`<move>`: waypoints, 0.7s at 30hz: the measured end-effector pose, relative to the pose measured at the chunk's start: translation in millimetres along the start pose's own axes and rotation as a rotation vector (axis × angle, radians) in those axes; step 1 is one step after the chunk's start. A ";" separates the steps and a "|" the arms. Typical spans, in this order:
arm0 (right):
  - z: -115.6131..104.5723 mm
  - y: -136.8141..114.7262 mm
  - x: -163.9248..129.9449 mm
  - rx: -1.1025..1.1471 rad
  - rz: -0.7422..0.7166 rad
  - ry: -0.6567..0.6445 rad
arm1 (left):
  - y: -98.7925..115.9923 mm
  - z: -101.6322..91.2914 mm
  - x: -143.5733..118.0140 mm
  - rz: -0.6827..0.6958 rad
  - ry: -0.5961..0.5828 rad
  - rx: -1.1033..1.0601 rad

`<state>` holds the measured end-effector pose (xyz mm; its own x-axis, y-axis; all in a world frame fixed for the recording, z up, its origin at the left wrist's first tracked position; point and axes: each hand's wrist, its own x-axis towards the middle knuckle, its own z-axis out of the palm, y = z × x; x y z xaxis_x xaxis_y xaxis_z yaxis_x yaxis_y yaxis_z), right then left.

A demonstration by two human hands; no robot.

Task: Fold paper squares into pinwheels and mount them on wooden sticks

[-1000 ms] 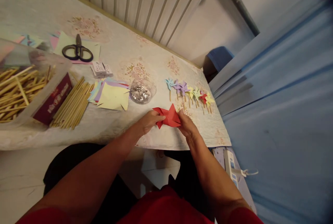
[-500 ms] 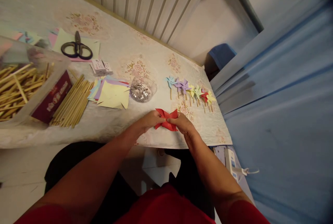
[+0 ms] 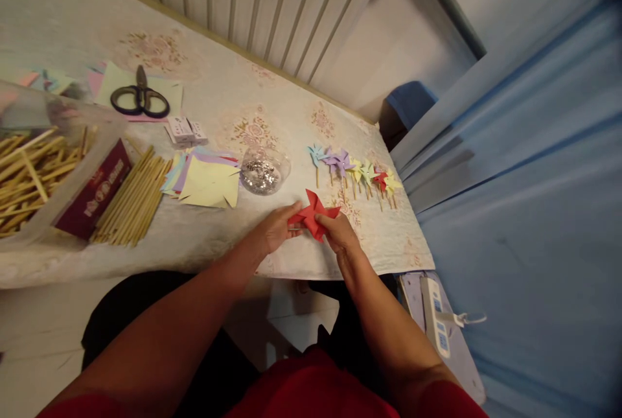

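A flower-patterned desk (image 3: 204,236) carries a row of pinwheels (image 3: 343,162) on sticks (image 3: 317,177). Near its front edge, the left hand (image 3: 278,229) curls at one tip (whether it grips, I cannot tell), and the right hand (image 3: 339,232), thumb on top, is clamped on the red paper pinwheel (image 3: 311,210) between them.

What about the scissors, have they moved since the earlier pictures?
No, the scissors appear to lie in the same spot, judged against the printed flowers beyond them.
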<state>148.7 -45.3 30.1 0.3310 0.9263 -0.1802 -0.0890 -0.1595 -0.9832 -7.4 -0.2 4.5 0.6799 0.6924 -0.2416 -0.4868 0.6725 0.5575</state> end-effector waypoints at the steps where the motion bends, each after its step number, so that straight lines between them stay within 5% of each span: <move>1: 3.9 0.0 0.0 0.048 -0.001 0.012 | -1.3 0.1 0.5 -0.028 0.012 -0.054; 7: 27.8 2.7 -3.7 0.253 -0.063 0.143 | -14.0 0.0 1.3 0.037 0.085 -0.174; 21: 53.8 19.4 -9.2 0.253 -0.028 0.236 | -20.6 0.3 7.6 0.260 0.140 -0.019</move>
<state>93.3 -38.6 14.3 0.5419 0.8199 -0.1846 -0.2974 -0.0183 -0.9546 8.0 -8.9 -8.6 0.4491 0.8707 -0.2005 -0.6459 0.4714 0.6004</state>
